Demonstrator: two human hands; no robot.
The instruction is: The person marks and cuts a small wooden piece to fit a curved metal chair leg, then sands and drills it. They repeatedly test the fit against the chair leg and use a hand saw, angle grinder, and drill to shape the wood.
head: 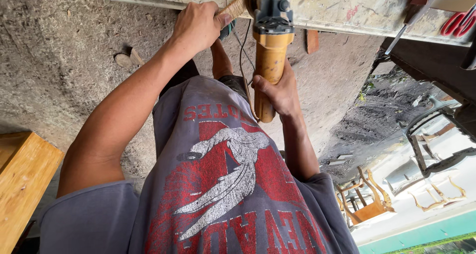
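Note:
My left hand (198, 23) is closed around the end of a light wooden stick (235, 8), holding it against the edge of a stained workbench (347, 8). An orange angle grinder (270, 60) is gripped by its body in my right hand (280, 93). Its grey head (270, 6) sits right at the stick's far end, and the disc is hidden behind the head. A thin cable (242, 51) hangs down from near the stick between my arms. Below them my grey shirt with a red and white print (223, 184) fills the lower frame.
A pale wooden bench top (22, 184) juts in at lower left. A round wood offcut (124, 59) lies on the rough concrete floor (59, 60). Red-handled scissors (458, 22) rest on the bench at top right. Bare wooden chair frames (367, 199) stand at right.

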